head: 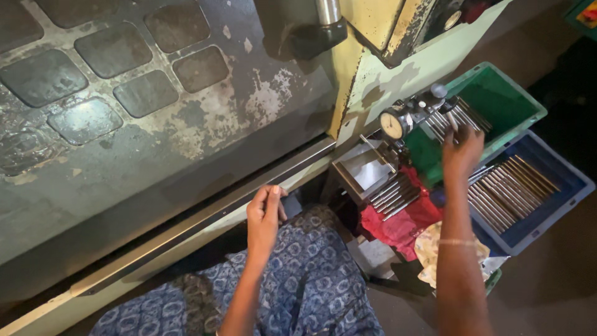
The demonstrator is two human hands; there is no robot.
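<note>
My right hand (pixel 461 151) reaches out to a row of thin metal rods (pixel 459 118) lying at the edge of a green bin (pixel 511 102), its fingertips on one rod. A round dial gauge (pixel 393 124) on a small stand sits just left of that hand. My left hand (pixel 263 214) hovers above my lap in blue patterned cloth, fingers curled loosely; whether it holds something small is unclear. It is close to the metal rail (pixel 205 214) along the machine's lower edge.
A large worn grey-green machine panel (pixel 124 112) fills the left. A blue bin (pixel 563 193) holds several metal rods. More rods (pixel 395 196) lie on a red cloth (pixel 404 224) beside a small metal tray (pixel 364 171). A patterned rag (pixel 435 249) lies below.
</note>
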